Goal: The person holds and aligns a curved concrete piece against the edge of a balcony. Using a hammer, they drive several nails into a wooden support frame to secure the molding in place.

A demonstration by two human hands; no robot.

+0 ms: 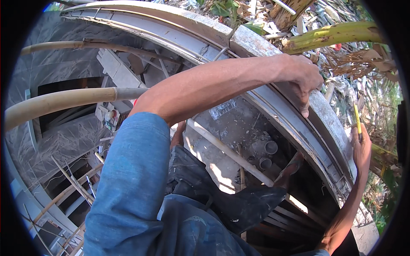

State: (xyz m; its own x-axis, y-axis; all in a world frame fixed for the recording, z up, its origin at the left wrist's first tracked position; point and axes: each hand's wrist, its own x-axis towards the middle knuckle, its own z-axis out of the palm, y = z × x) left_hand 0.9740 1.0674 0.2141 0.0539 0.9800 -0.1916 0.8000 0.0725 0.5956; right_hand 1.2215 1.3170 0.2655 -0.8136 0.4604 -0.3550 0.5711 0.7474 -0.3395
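The left forearm (pixel 222 79) is blocking part of the concrete ledge (pixel 323 109). Two thick bamboo poles (pixel 60 102) are jutting in; two round containers (pixel 270 148) are standing below. The left hand's (pixel 304 77) grip is clamping the ledge; the right's (pixel 361 143) (beside it) is holding one slim yellow tool (pixel 357 114).

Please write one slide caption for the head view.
Left hand on the concrete ledge, right hand holding a slim yellow tool.

From the person's head, the fisheye view faces steeply down, nearer the left hand (pixel 305 80) and right hand (pixel 361 147) than the floor (pixel 244 128).
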